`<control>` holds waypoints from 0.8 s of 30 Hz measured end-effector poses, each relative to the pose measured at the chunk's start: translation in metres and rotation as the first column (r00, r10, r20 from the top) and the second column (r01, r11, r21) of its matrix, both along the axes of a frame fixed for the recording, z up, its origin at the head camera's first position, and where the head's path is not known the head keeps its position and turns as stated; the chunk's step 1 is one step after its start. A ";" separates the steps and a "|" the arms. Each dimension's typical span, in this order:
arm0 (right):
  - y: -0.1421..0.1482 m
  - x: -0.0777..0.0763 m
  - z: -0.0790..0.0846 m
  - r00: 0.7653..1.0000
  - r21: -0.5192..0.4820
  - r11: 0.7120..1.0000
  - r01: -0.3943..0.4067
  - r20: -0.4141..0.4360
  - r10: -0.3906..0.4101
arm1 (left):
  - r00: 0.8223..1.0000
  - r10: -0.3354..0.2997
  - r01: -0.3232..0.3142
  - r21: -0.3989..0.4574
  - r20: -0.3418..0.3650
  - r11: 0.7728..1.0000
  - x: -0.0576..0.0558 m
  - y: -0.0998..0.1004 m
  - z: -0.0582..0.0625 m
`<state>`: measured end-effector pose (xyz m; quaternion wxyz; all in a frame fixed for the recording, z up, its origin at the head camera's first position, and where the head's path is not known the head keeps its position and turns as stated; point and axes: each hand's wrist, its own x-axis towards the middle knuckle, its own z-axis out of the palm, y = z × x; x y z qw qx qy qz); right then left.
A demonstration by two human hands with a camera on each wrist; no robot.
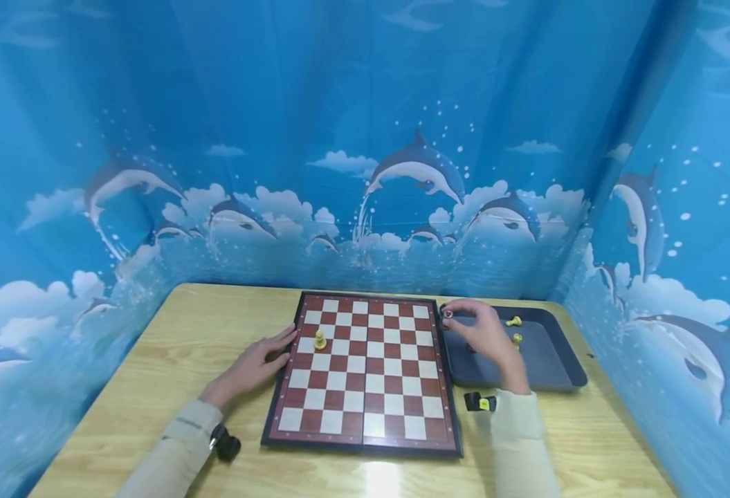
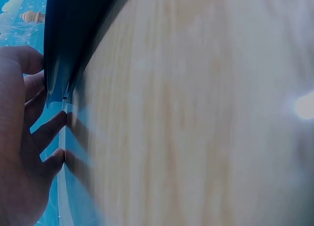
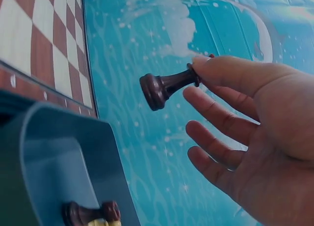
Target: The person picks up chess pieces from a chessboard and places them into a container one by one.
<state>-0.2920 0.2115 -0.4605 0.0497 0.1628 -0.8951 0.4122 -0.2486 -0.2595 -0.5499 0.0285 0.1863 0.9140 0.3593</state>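
My right hand (image 1: pixel 486 337) pinches a dark brown chess piece (image 3: pixel 158 91) by its upper end between thumb and forefinger, its round base sticking out. Fingers cover the top of the piece, so its kind is hidden. In the head view this hand is above the left end of a dark grey tray (image 1: pixel 551 360), beside the board's right edge. A chessboard (image 1: pixel 374 384) with red-brown and white squares lies opened flat. Its left edge is touched by the extended fingers of my left hand (image 1: pixel 255 363). One pale yellow chess piece (image 1: pixel 320 340) stands upright near the board's upper left.
Inside the tray lie pale yellow pieces (image 1: pixel 514 321) and a dark piece (image 3: pixel 81 213). The tray stands close against the board's right side on the wooden table (image 1: pixel 215 311). A blue curtain (image 1: pixel 315 90) with dolphins surrounds the table at the back and sides.
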 end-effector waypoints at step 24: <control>0.058 0.006 -0.001 0.984 0.118 0.977 0.178 -0.003 -0.179 | 1.000 0.010 -0.010 -0.012 -0.002 1.000 0.000 0.001 0.000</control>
